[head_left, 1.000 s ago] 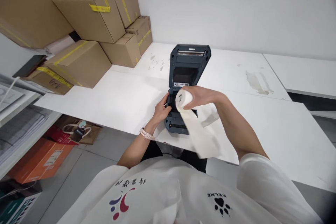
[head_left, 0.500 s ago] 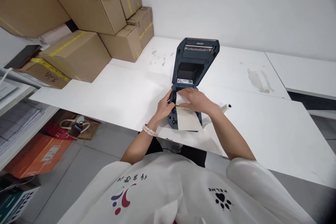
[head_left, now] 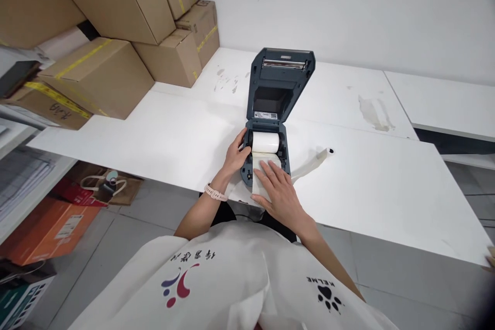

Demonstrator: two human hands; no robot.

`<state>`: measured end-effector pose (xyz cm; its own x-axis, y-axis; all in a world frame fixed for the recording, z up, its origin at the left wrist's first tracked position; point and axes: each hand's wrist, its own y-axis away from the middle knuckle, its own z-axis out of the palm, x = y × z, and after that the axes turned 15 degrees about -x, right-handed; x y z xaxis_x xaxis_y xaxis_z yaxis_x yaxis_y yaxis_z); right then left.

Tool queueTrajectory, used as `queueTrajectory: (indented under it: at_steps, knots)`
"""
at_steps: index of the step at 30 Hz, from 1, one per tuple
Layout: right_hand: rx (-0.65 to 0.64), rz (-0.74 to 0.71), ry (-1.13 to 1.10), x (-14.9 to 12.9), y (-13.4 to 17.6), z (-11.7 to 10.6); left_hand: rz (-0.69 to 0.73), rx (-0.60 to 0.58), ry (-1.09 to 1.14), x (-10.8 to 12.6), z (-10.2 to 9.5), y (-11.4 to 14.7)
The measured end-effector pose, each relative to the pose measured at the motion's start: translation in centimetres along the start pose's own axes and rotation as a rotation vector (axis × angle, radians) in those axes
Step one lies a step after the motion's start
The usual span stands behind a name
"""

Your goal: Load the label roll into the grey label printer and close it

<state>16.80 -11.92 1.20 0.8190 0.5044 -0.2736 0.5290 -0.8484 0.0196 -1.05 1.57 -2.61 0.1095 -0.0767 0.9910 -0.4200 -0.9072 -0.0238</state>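
Observation:
A dark grey label printer (head_left: 281, 82) stands on the table with its lid raised. Inside it lies a white label roll (head_left: 266, 142), and a pale strip of label paper (head_left: 259, 186) runs from it over the printer's front. My left hand (head_left: 235, 154) grips the printer's left side, its thumb at the inner edge beside the roll. Flat on the paper strip rests my right hand (head_left: 281, 195), fingers stretched out, just in front of the roll. Part of the strip and the printer's front right corner are hidden under it.
To the right of the printer, a thin rolled paper (head_left: 324, 153) with a trailing strip lies on the white table (head_left: 185, 131). Cardboard boxes (head_left: 104, 75) are stacked at the back left. An orange box (head_left: 58, 232) and bags are on the floor at left.
My right hand has slid from the roll toward me onto the paper strip, and the label roll now shows. My left hand stays at the printer's side. The view has shifted slightly.

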Motion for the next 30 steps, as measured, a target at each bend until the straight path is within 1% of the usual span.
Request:
queueTrajectory:
  at_steps: [6, 12, 17, 23, 26, 28, 30]
  knots:
    - [-0.002, 0.004, 0.004, -0.7, -0.5, -0.2, -0.006, 0.006, 0.013, 0.8, 0.0, 0.4]
    - [0.029, 0.032, -0.05, -0.9, -0.5, -0.2, 0.002, -0.014, -0.022, 0.4, 0.0, 0.4]
    - [0.062, 0.05, -0.045, -1.2, -0.6, -0.1, 0.01, -0.018, -0.041, 0.0, -0.1, 0.5]
    - [0.006, 0.052, -0.012, -1.1, -0.4, -0.8, 0.025, -0.007, -0.009, 0.2, -0.1, 0.4]
    - [-0.006, 0.049, -0.007, -0.9, -0.4, -1.2, 0.004, -0.001, 0.028, 0.7, 0.0, 0.3]
    - [-0.019, 0.051, -0.008, -1.0, -0.5, -1.1, -0.019, -0.015, 0.058, 1.3, 0.2, 0.8]
    - [-0.029, 0.058, -0.014, -1.1, -0.4, -0.9, -0.077, -0.02, 0.095, 2.0, 0.8, 2.0]
